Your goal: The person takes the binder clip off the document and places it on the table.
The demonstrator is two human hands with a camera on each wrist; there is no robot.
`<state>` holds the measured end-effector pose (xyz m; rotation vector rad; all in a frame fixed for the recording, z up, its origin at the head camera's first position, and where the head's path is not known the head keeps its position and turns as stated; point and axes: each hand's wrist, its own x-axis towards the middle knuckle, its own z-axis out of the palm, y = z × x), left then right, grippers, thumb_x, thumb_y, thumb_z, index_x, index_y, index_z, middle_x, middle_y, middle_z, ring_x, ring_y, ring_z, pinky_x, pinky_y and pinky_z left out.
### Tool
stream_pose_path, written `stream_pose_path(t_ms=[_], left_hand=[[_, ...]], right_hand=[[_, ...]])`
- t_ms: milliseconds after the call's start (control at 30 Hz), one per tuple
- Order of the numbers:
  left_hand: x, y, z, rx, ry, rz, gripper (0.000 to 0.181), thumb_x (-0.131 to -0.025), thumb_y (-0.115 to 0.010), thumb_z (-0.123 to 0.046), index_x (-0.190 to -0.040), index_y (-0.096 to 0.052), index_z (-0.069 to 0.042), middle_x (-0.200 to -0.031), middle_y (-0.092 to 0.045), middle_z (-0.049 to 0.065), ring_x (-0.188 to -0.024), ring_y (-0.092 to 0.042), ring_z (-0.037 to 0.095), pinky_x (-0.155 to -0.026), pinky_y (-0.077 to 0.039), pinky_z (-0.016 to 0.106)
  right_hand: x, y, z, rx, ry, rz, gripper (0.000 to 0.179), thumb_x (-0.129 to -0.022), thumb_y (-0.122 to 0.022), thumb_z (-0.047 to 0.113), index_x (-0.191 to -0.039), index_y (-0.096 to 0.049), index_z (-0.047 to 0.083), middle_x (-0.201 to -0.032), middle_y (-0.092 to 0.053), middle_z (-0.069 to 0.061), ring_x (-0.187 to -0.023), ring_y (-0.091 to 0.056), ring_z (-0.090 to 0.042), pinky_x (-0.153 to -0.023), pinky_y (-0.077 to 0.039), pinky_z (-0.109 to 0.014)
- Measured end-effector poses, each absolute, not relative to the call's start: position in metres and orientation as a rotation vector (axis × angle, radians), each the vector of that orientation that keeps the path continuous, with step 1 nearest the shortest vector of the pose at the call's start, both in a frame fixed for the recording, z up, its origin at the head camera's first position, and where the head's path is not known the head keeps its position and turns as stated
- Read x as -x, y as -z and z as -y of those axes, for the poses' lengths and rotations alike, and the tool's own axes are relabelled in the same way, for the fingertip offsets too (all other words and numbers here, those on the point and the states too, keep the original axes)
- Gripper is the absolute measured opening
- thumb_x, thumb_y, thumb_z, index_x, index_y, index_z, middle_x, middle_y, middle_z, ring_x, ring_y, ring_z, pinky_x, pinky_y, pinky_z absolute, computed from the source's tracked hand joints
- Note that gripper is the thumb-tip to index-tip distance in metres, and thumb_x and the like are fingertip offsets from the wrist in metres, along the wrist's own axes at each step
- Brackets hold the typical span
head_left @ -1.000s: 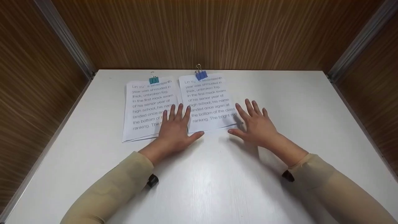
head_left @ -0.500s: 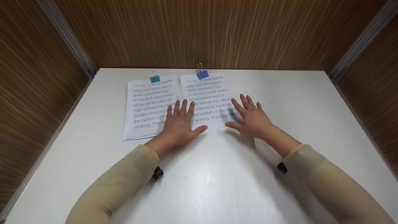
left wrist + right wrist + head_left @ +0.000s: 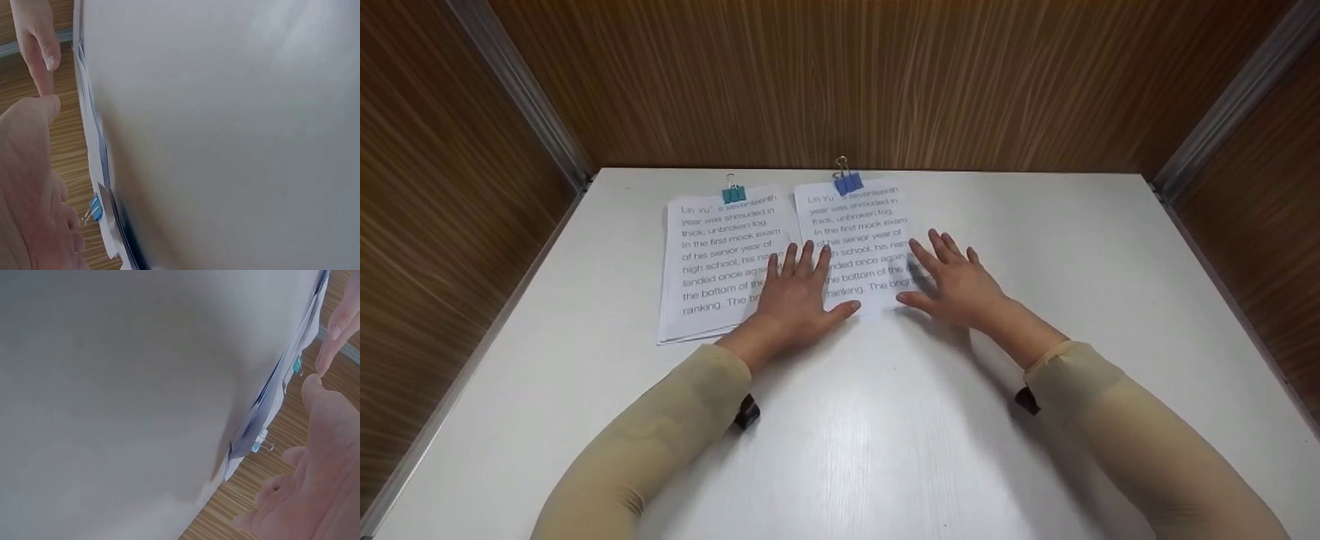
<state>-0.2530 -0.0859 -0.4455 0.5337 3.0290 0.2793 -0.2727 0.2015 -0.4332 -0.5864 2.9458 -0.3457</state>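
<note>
Two stacks of printed paper lie side by side on the white table. A teal binder clip (image 3: pixel 733 194) grips the top of the left stack (image 3: pixel 712 255), and a blue binder clip (image 3: pixel 847 183) the top of the right stack (image 3: pixel 855 225). With fingers spread, my left hand (image 3: pixel 795 300) is over the neighbouring edges of both stacks, hiding some print. My right hand (image 3: pixel 960 285), also spread, overlaps the right stack's lower right edge. Both wrist views show space between the palms and the table; neither the left hand (image 3: pixel 28 185) nor the right hand (image 3: pixel 323 455) holds anything.
The white table (image 3: pixel 840 450) reaches back to a wood-grain panel (image 3: pixel 840 82). Similar panels with metal corner strips (image 3: pixel 521 97) stand at left and right. The stacks' lower sheets fan out slightly at the near edge.
Both hands have shifted slightly forward, the left one to the right and the right one to the left, farther over the right stack. The stacks and clips look nearly unmoved.
</note>
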Motion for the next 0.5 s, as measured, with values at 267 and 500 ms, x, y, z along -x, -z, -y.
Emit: stream_pose_path(t_ms=[267, 500], left_hand=[[0.259, 0.450, 0.084, -0.550, -0.247, -2.989, 0.106, -0.098, -0.036, -0.082, -0.171, -0.011, -0.009, -0.176, -0.008, 0.019, -0.162, -0.004, 0.042, -0.127, 0.001, 0.062], [0.262, 0.452, 0.082, -0.551, -0.225, -2.961, 0.105, -0.098, -0.038, -0.081, -0.171, -0.014, -0.010, -0.176, -0.008, 0.018, -0.162, -0.004, 0.041, -0.128, 0.002, 0.061]], right_hand=[[0.280, 0.437, -0.196, 0.582, 0.362, -2.905, 0.094, -0.101, -0.062, 0.060, -0.171, -0.019, 0.015, -0.177, -0.006, -0.018, -0.162, -0.007, -0.039, -0.127, -0.010, -0.064], [0.287, 0.441, -0.193, 0.568, 0.354, -2.891, 0.092, -0.102, -0.064, 0.056, -0.171, -0.019, 0.017, -0.177, -0.006, -0.017, -0.163, -0.006, -0.038, -0.128, -0.009, -0.061]])
